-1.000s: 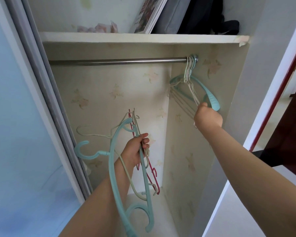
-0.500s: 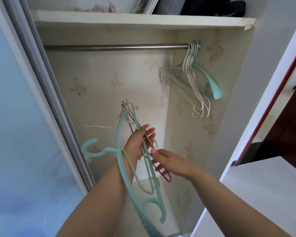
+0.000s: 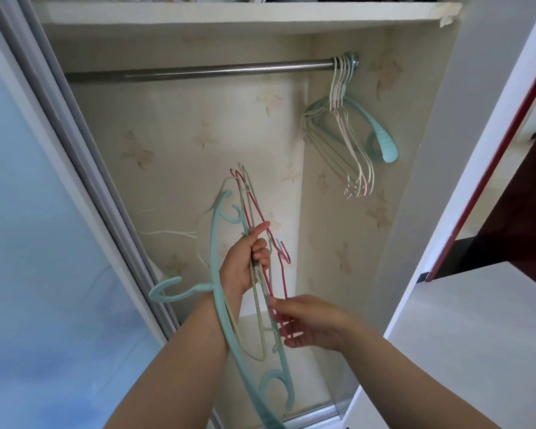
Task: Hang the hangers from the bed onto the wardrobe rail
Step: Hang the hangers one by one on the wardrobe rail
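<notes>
The left hand (image 3: 245,264) clenches a bundle of hangers (image 3: 254,292) at 6 o'clock so the right hand (image 3: 310,323) can pinch out the red hanger (image 3: 276,274), probably for the rail (image 3: 198,71) at 12 o'clock, where others hang (image 3: 347,128) at 2 o'clock.

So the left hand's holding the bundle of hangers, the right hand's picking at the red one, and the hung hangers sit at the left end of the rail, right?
Not quite. The head view shows the hung hangers bunched at the right end of the rail, against the wardrobe's side wall. The rest stands: the left hand holds the bundle of hangers, and the right hand is picking at the red one.
</notes>
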